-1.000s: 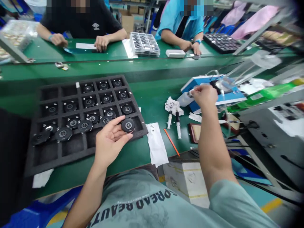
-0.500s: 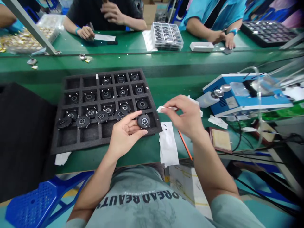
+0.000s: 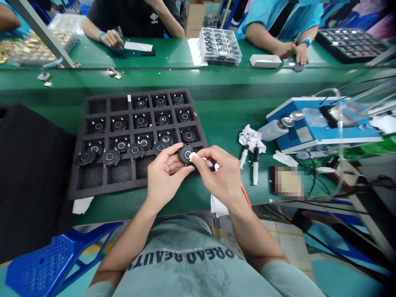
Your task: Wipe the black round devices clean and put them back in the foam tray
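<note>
Between thumb and fingers, my left hand (image 3: 163, 175) holds a round black watch body (image 3: 185, 155) at the right front of the foam tray (image 3: 72, 181). A small white tissue (image 3: 194, 156) is pinched in my right hand (image 3: 221, 173), its tip touching the watch's face. Similar round black pieces sit in many of the tray's compartments, and several, such as one piece (image 3: 110, 157), rest on the dividers. Under my right wrist lies a white cloth (image 3: 219, 207), partly hidden, beside an orange stick (image 3: 246, 195).
Two syringes (image 3: 255, 167) and crumpled tissue (image 3: 250, 136) lie right of my hands. Beyond them are a bottle (image 3: 272, 129) and a blue machine (image 3: 321, 128). A black foam block (image 3: 31, 173) stands at left. Two people work across the bench.
My right hand has moved left and down, bringing the tissue onto the watch body. The syringes it was hiding now show. A person's raised hand across the bench has left the view.
</note>
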`<state>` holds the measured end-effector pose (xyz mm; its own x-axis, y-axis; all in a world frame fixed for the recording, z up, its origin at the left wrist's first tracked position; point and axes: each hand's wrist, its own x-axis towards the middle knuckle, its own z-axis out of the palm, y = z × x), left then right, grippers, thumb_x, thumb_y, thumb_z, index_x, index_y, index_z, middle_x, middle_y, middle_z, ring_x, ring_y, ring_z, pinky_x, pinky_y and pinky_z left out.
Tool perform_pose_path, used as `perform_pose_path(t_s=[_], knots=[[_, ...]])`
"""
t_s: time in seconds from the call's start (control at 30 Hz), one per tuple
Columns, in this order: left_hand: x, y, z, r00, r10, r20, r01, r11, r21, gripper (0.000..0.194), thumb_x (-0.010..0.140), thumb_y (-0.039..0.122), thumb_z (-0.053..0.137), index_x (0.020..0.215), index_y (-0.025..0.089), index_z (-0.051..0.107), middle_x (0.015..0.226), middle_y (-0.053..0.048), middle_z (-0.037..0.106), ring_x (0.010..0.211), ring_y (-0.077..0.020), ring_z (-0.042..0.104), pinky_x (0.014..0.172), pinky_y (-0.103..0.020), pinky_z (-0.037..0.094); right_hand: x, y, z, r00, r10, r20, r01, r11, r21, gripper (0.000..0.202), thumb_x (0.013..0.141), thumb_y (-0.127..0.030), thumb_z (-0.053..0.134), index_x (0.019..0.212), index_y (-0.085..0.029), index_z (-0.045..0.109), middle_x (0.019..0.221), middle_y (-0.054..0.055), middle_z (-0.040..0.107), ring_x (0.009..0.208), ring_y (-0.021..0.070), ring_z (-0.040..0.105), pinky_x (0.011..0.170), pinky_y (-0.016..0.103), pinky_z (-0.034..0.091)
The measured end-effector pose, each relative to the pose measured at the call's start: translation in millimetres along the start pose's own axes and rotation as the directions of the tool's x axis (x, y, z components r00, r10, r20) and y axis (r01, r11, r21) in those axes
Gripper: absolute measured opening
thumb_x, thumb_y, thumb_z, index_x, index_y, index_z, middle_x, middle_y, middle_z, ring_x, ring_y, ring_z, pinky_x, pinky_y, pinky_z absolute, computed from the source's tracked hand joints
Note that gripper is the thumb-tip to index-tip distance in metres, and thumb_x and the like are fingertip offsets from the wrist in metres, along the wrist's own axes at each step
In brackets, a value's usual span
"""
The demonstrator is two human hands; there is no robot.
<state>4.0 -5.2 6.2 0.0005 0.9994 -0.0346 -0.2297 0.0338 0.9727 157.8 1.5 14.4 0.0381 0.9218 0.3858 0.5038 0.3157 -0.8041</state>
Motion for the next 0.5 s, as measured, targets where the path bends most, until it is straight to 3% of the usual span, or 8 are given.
perform_pose_path(t_s=[0.23, 0.33, 0.5], knots=[[2, 1, -2.9, 1.0, -0.018, 0.005, 0.018, 0.999, -0.028, 0.064, 0.064, 0.016, 0.093, 0.123, 0.016, 0.069, 0.098, -0.006, 0.083, 0.086, -0.021, 0.081, 0.084, -0.031, 0.067, 4, 0, -4, 0.999, -0.034, 0.021, 0.034, 0.999, 0.019, 0.015, 0.097, -0.026, 0.067, 0.082, -0.021, 0.068, 0.079, -0.001, 0.069, 0.067, 0.0124, 0.055, 0.064, 0.029, 0.043], [2, 2, -4.8, 0.997, -0.044, 0.057, 0.046, 0.999, -0.028, 0.064, 0.063, 0.015, 0.093, 0.123, 0.016, 0.07, 0.097, -0.006, 0.083, 0.085, -0.0211, 0.081, 0.084, -0.031, 0.067, 2, 1, -5, 0.999, -0.041, 0.01, 0.041, 0.999, -0.006, 0.016, 0.097, -0.027, 0.067, 0.082, -0.022, 0.068, 0.077, -0.001, 0.068, 0.066, 0.0126, 0.054, 0.063, 0.029, 0.042], [5, 3, -8.7, 0.995, -0.041, 0.086, 0.041, 0.999, -0.004, 0.064, 0.064, 0.017, 0.094, 0.123, 0.017, 0.07, 0.1, -0.006, 0.084, 0.086, -0.0214, 0.082, 0.086, -0.033, 0.068, 19, 26, -4, 0.997, 0.018, -0.072, -0.019, 1.0, -0.014, 0.015, 0.093, -0.031, 0.07, 0.081, -0.022, 0.07, 0.078, 0.0, 0.071, 0.069, 0.0151, 0.058, 0.068, 0.032, 0.045]])
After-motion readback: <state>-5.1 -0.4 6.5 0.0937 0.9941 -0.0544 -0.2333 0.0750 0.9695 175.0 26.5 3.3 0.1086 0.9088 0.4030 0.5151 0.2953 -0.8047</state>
